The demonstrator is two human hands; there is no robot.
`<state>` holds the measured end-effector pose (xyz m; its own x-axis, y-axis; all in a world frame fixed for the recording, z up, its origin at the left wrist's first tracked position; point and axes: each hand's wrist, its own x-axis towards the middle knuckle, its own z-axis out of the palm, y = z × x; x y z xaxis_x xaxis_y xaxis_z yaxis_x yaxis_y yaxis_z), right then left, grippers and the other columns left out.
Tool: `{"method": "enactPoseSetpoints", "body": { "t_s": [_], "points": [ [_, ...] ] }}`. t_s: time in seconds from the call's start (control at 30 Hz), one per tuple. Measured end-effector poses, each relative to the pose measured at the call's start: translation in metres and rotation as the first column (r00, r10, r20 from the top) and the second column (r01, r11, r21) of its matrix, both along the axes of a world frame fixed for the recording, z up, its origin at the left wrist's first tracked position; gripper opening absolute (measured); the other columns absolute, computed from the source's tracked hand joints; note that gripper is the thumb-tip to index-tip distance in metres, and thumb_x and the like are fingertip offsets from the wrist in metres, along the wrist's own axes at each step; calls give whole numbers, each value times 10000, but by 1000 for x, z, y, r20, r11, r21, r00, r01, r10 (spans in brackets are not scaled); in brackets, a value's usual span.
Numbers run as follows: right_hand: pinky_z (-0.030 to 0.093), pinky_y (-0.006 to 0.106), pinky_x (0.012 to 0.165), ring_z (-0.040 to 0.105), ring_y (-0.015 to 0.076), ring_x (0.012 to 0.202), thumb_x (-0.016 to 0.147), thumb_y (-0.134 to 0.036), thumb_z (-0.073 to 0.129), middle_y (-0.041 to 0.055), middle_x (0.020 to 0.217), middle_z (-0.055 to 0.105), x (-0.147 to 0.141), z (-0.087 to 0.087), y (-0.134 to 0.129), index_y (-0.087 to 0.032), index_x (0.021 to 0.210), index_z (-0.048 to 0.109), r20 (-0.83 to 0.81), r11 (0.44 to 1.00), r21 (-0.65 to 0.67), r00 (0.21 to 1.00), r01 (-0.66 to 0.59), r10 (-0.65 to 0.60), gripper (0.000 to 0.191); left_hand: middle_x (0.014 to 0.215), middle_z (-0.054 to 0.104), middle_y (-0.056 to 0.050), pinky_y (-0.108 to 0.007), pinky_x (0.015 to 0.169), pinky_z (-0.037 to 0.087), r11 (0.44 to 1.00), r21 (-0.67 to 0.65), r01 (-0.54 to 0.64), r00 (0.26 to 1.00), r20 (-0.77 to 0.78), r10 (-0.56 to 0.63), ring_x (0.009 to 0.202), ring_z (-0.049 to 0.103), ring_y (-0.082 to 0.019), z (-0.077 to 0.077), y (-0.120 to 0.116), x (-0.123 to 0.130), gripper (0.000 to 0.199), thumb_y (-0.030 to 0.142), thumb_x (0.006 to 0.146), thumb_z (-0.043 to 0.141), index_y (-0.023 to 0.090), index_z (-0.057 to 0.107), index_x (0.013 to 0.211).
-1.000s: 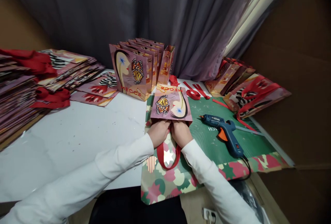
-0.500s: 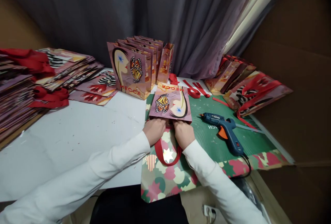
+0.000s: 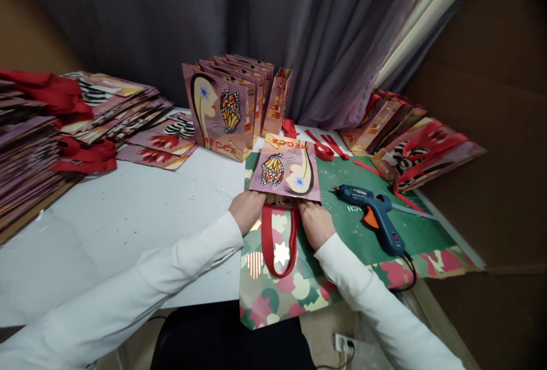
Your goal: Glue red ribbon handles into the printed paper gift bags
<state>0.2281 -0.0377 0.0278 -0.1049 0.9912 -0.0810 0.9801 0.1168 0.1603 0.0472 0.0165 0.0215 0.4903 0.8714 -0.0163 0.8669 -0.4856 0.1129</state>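
Observation:
A printed paper bag lies in front of me, its mouth towards me and its picture upside down. At the left corner of the mouth, my left hand grips the bag, with its fingertips hidden inside. My right hand is closed at the right corner in the same way, its fingertips also out of sight. Between my hands a red ribbon handle loops out of the mouth towards me. Under the bag is a green mat with a patterned border.
Right of the bag lies a blue glue gun with an orange trigger and a cord. Several upright bags stand behind, more bags at right. Flat bags are stacked at left. Red ribbon pieces lie beyond the mat.
My hands have moved apart, from the middle of the bag's mouth out to its two corners. More of the red ribbon handle shows between them. The view has shifted slightly.

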Motion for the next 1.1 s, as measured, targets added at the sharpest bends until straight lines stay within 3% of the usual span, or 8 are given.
{"method": "enactPoseSetpoints", "body": {
  "t_s": [0.17, 0.27, 0.47, 0.53, 0.63, 0.8, 0.97, 1.1],
  "points": [
    [485, 342, 819, 633, 253, 986, 910, -56, 440, 195, 1087, 665, 1, -2, -3, -86, 1072, 657, 43, 998, 50, 998, -39, 36, 272, 1096, 673, -168, -388, 861, 505, 999, 23, 30, 999, -44, -29, 1025, 641, -280, 5, -6, -2, 293, 69, 932, 405, 98, 637, 1108],
    [436, 369, 920, 561, 274, 1098, 907, -62, 460, 207, 1218, 612, 7, -1, -6, -47, 1229, 587, 115, 967, 217, 987, -133, 110, 347, 1200, 628, -164, -391, 949, 465, 978, 195, 69, 997, -38, -62, 1135, 570, -278, 13, -8, -6, 284, 93, 934, 441, 93, 613, 1160],
    [395, 347, 752, 505, 231, 778, 927, -98, 451, 118, 874, 642, 25, 24, -19, -105, 974, 679, 253, 688, 615, 923, -386, 291, 232, 752, 617, -75, -350, 659, 467, 723, 643, 250, 962, -85, -258, 766, 564, -241, 41, -10, -25, 225, 69, 900, 485, 148, 634, 751],
    [385, 349, 754, 489, 228, 786, 935, -93, 435, 114, 855, 630, 27, 36, -24, -106, 955, 678, 229, 627, 674, 917, -391, 327, 245, 701, 588, -52, -335, 610, 436, 632, 714, 302, 938, -103, -332, 699, 532, -218, 55, -16, -33, 245, 54, 900, 475, 146, 633, 738],
    [389, 350, 761, 488, 221, 797, 940, -70, 414, 104, 830, 624, 25, 52, -33, -103, 978, 678, 179, 578, 724, 912, -376, 369, 269, 672, 575, -33, -328, 587, 407, 576, 754, 316, 929, -123, -348, 668, 508, -200, 73, -31, -42, 252, 54, 909, 468, 141, 647, 754],
    [398, 354, 745, 508, 217, 780, 954, -87, 421, 119, 834, 648, 20, 70, -52, -73, 989, 678, 96, 578, 733, 897, -358, 432, 259, 666, 571, -28, -344, 562, 361, 574, 769, 282, 945, -119, -304, 661, 501, -198, 88, -58, -53, 356, 4, 909, 360, 158, 652, 775],
    [401, 366, 763, 527, 222, 791, 957, -69, 403, 129, 856, 669, 17, 81, -69, -47, 1029, 677, 27, 631, 698, 893, -339, 449, 284, 707, 607, -44, -347, 574, 395, 660, 669, 341, 932, -150, -329, 677, 534, -210, 101, -75, -59, 387, 18, 908, 326, 153, 676, 812],
    [400, 378, 846, 536, 235, 860, 951, -76, 399, 135, 943, 683, 14, 84, -72, -44, 1074, 673, 52, 662, 639, 880, -392, 472, 303, 853, 680, -74, -366, 646, 438, 672, 631, 388, 916, -186, -355, 751, 589, -228, 111, -77, -52, 393, 4, 900, 323, 109, 684, 1016]
  ]
}}
